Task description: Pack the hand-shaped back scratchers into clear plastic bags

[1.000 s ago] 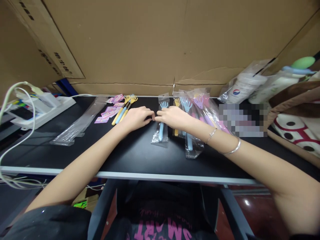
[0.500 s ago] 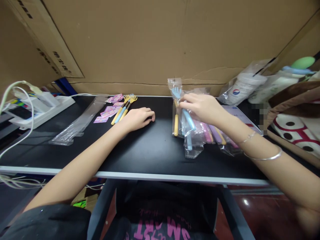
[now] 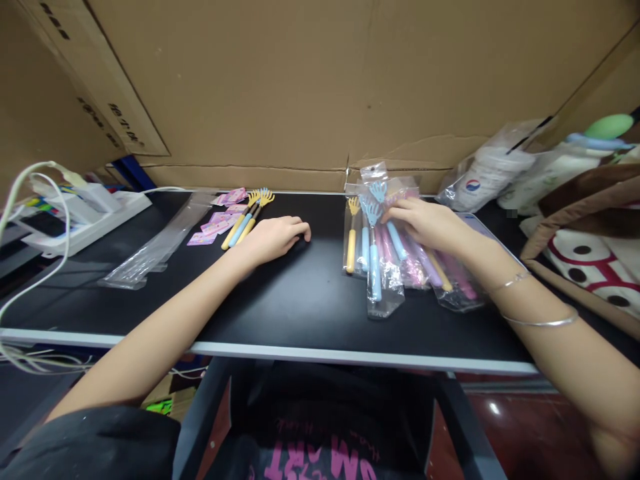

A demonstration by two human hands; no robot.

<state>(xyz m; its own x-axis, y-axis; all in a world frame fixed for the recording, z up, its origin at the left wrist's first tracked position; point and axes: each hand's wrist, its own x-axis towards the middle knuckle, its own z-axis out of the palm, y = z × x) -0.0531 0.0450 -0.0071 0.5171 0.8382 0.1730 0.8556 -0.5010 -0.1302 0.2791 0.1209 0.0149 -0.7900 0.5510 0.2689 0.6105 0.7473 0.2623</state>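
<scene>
My left hand [image 3: 277, 239] rests on the black table, its fingers loosely bent with nothing in them. Beside it lie several bare back scratchers [image 3: 242, 225] with yellow and blue handles and claw heads. Over a pile of bagged back scratchers [image 3: 430, 267] on the right is my right hand [image 3: 420, 223], its fingertips closed around a blue back scratcher [image 3: 397, 241] in clear plastic; part of its shaft is hidden by the fingers. Another bagged blue back scratcher [image 3: 375, 273] lies at the front of the pile, and a yellow one [image 3: 351, 250] is at its left edge.
Pink printed cards [image 3: 217, 227] and empty clear bags [image 3: 160, 247] lie at the left. A power strip [image 3: 95, 223] with cables is farther left. Behind my right hand are a phone or tablet [image 3: 487, 230], a bagged cup [image 3: 493, 177] and a cloth bag [image 3: 585, 220]. Cardboard [image 3: 280, 87] walls the back.
My right hand has moved right and slightly down with the blue back scratcher, which now lies over the pile. The left hand has stayed in place.
</scene>
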